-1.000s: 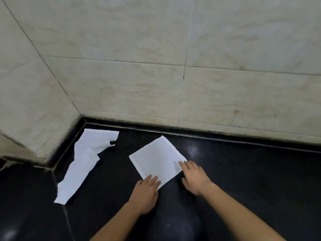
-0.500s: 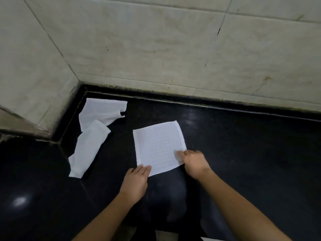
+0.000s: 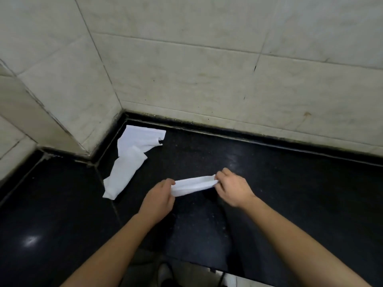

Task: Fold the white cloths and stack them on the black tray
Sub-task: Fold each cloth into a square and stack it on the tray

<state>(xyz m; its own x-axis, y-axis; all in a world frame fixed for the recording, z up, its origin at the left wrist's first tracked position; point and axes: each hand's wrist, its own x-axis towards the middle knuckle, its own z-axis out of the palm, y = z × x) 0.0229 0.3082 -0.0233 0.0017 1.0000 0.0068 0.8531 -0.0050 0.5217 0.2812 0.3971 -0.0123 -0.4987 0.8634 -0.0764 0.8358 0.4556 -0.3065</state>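
The left hand point(image 3: 159, 198) and right hand point(image 3: 233, 188) each pinch an end of the white cloth point(image 3: 193, 185), held above the worktop point(image 3: 269, 183), right of the crumpled cloths point(image 3: 126, 164). Aligning the edges before lowering it should keep the fold square.

Three white cloths point(image 3: 193, 185) point(image 3: 143, 136) point(image 3: 122, 175) and two hands point(image 3: 157, 200) point(image 3: 234, 188).

Tiled wall point(image 3: 207, 69): pale, beyond the grip.
Wall corner point(image 3: 122, 108): beyond-left of the grip.
Black counter point(image 3: 300, 193): glossy, beneath the grip.
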